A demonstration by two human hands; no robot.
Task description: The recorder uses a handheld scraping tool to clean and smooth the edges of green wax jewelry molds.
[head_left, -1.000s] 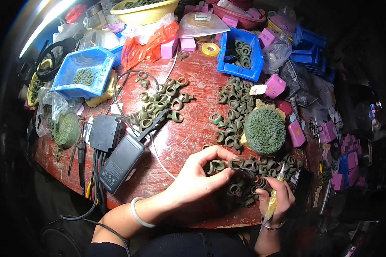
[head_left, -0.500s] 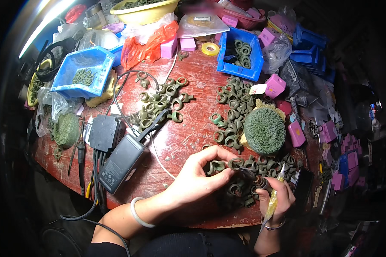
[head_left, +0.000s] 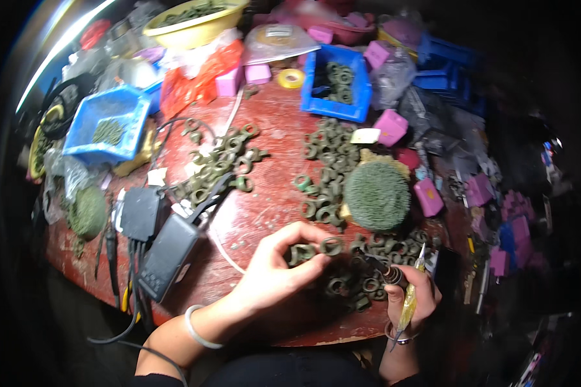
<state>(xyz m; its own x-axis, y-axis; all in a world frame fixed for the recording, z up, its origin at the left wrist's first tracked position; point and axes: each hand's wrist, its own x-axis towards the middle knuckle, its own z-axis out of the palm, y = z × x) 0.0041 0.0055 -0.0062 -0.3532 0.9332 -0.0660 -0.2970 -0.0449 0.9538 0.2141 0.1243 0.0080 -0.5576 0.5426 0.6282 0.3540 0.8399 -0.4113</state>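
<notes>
My left hand (head_left: 279,266) pinches a dark green ring (head_left: 332,246) between thumb and forefinger. More green rings (head_left: 299,253) show within the curl of that hand; whether it holds them I cannot tell. In my right hand (head_left: 421,298) are two tools. One is a dark pen-shaped tool (head_left: 394,276) with a thin tip pointing left at the ring, a small gap apart from it. The other is a slim yellow-wrapped tool (head_left: 408,309) with a pointed metal end, standing upright across the fingers. Below and behind both hands lie several loose green rings (head_left: 370,284).
A round green bristly pad (head_left: 377,195) sits beyond my right hand. Piles of rings (head_left: 331,155) lie on the red table (head_left: 271,155). Blue bins (head_left: 307,97), pink blocks (head_left: 428,197) and a yellow bowl (head_left: 193,35) surround them. Black power adapters (head_left: 169,257) with cables lie at left.
The view has shifted, so the table's things appear farther left. The gap between the ring in my left hand and the dark tool's tip has widened. Both hands keep their grips.
</notes>
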